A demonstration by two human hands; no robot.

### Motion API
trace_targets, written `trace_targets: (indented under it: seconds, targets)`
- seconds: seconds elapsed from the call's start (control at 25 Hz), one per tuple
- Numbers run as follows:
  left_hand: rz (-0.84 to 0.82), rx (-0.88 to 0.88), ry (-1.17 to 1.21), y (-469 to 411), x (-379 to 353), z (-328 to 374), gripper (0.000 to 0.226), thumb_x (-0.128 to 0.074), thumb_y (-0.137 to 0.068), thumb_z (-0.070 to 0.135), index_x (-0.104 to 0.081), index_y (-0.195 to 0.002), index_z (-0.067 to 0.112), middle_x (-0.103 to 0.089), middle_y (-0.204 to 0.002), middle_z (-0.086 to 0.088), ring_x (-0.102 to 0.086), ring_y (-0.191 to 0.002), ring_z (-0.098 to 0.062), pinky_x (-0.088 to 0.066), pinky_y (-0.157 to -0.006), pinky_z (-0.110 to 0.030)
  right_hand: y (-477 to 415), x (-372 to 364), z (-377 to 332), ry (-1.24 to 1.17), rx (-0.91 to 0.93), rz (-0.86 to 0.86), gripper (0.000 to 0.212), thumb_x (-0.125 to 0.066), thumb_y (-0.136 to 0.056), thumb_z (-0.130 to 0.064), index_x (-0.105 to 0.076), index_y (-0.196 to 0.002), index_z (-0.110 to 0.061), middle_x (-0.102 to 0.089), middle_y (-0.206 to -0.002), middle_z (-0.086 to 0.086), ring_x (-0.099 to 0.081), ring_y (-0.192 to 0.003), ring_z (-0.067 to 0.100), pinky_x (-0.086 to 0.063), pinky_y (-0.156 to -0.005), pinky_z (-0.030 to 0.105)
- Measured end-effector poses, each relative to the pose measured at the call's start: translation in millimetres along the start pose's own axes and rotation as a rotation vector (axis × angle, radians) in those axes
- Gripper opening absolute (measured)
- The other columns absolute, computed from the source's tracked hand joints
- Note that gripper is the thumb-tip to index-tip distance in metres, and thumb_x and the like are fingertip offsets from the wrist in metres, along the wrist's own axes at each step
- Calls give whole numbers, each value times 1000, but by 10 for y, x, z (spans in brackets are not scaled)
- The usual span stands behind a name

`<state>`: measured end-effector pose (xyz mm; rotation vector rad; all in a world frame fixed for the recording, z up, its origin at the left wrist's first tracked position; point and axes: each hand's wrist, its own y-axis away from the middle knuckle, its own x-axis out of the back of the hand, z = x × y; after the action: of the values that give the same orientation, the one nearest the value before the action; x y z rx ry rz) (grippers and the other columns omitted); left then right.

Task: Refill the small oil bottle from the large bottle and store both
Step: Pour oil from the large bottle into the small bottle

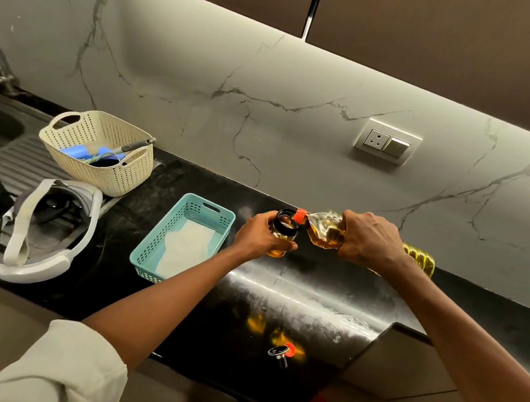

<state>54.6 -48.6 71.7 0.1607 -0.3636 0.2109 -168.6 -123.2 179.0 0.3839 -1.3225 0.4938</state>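
While we pour: the left hand (262, 234) is wrapped around the small bottle (285, 225), and the right hand (370, 238) is clamped around the middle of the large bottle (325, 230).
Small bottle: we hold it upright with its mouth open, over the far part of the worktop (312, 294). Amber oil shows low in it below our fingers. We cannot tell whether its base rests on the worktop or is lifted.
Large bottle: it lies almost level, with its long axis running right to left. The orange neck is at the left and the yellow base sticks out to the right past our right hand.
Mouth to mouth: the orange neck sits at the right edge of the small bottle's rim, touching it or just above it. We cannot make out the stream itself.
What the pour turns on: the small bottle lies directly left of the large one's neck, so we judge that only the tilt of the right hand sets the flow. The left hand has to hold the rim under the neck.
Risk: the rim is narrow, and yellow patches on the near worktop may be spilt oil or only reflections.
Lids: a black lid (278, 353) and an orange cap (290, 348) lie side by side near the front edge, well apart from both hands.
Storage: a blue basket (150, 243) lined with paper stands just left of our left hand.
Progress: we judge the refill is under way, with capping and storing not yet done.
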Motion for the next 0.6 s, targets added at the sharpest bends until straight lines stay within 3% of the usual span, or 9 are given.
trace_targets:
  seconds: [0.16, 0.36, 0.6]
  targets:
    - [7, 0, 7, 29, -3, -29, 69, -99, -71, 37, -69, -132, 25, -78, -125, 0, -71, -121, -24, -56, -110, -52, 2, 10, -33, 19, 14, 11, 50, -78, -76, -56, -58, -103, -19, -58, -76, 0, -63, -69, 25, -55, -61, 36]
    - [-3, -5, 26, 46, -8, -32, 67, -98, -72, 33, -68, -131, 24, -77, -126, -1, -71, -121, -24, -56, -110, -52, 10, 12, -54, 19, 22, 13, 52, -79, -77, -57, -58, -105, -18, -61, -79, 1, -63, -69, 24, -54, -61, 35]
    - [-5, -6, 38, 52, -3, -34, 69, -98, -73, 31, -68, -134, 22, -77, -128, -2, -70, -124, -25, -55, -111, -53, 45, -6, -59, 17, 31, 25, 48, -77, -79, -57, -56, -100, -19, -48, -70, -5, -48, -58, 15, -37, -54, 28]
